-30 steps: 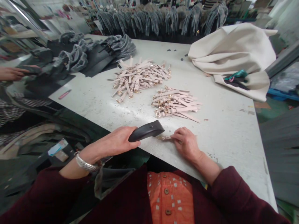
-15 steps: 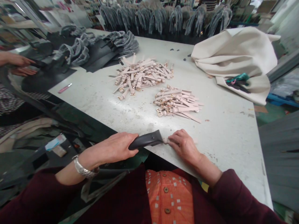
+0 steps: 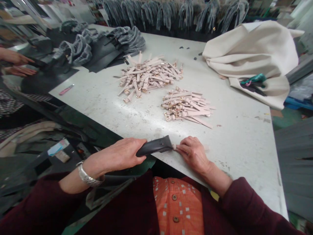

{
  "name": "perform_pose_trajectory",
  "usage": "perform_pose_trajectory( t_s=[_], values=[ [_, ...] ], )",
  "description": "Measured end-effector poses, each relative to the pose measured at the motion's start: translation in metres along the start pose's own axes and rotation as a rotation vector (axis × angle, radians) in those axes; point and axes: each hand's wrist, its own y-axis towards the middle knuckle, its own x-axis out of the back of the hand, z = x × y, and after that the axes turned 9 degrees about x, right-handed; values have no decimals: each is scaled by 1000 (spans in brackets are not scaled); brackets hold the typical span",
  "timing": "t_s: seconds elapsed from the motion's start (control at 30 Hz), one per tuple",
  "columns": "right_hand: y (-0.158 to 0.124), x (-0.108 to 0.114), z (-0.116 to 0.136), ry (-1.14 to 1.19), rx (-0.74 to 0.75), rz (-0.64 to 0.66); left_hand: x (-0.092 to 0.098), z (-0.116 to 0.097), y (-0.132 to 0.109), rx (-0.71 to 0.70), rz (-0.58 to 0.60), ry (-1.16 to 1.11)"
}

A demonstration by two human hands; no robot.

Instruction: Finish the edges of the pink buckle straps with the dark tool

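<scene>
My left hand (image 3: 124, 151) is closed around a black curved tool (image 3: 155, 146), whose flared end points right, just over the table's near edge. At that flared end lies the tip of a pale pink buckle strap (image 3: 174, 147). Touching or slightly apart, I cannot tell. My right hand (image 3: 193, 153) pinches the strap between its fingers on the tabletop, and most of it is hidden under them. Beyond my hands sit a smaller pile of pink buckle straps (image 3: 188, 106) and a larger strap pile (image 3: 151, 75), both with gold buckles.
A pale table (image 3: 239, 137) spans the view. Black bag pieces (image 3: 105, 55) lie far left, near a co-worker's hands (image 3: 18, 62). A pink-handled small tool (image 3: 66, 89) rests by the left edge. Cream cloth (image 3: 249, 55) is heaped at right; grey straps (image 3: 166, 16) hang behind.
The view has shifted slightly. The strap's tip shows a little more clearly at the black tool's flared end. Both hands keep their grip.
</scene>
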Motion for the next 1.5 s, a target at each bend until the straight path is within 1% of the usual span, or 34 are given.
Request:
perform_pose_trajectory(
  t_s=[0.07, 0.17, 0.27, 0.53, 0.6, 0.7, 0.8, 0.87, 0.97, 1.03, 1.1, 1.17, 1.23, 1.3, 1.37, 1.43, 1.5],
  values=[
    [2, 2, 1, 27, -15, 20, 0, 0, 0, 2, -7, 2],
    [8, 6, 0, 75, -6, 89, 0, 0, 0, 12, -3, -8],
    [14, 8, -1, 70, -5, 131, 0, 0, 0, 12, 5, -15],
    [16, 3, 3, 13, -123, 98, 4, 2, -5, -19, 4, 44],
    [17, 0, 2, -6, -142, 91, 6, -2, -6, -30, 14, 71],
    [17, -3, -1, -8, -148, 87, 9, -14, -5, -17, 25, 108],
    [16, -3, -3, 55, -148, 78, 9, -25, -4, -12, 19, 123],
    [15, 0, -3, 115, -141, 60, 9, -26, -3, -22, 15, 114],
    [12, 6, -3, 196, -116, 45, 7, -17, -3, -12, 26, 102],
    [10, 8, -4, 242, -91, 52, 7, -9, -4, 3, 38, 108],
    [9, 8, -6, 277, -61, 69, 8, -7, -5, 1, 50, 119],
    [8, 8, -9, 305, -38, 87, 9, -12, -4, -16, 47, 121],
    [7, 9, -11, 334, -33, 96, 9, -21, -2, -26, 28, 114],
    [7, 11, -13, 384, -48, 81, 7, -31, 1, -15, 3, 98],
    [7, 14, -13, 447, -70, 64, 5, -35, 3, -17, -11, 74],
    [7, 16, -14, 499, -84, 53, 4, -31, 3, -28, -5, 60],
    [7, 17, -14, 529, -90, 51, 5, -21, 2, -28, 17, 76]
  ],
)
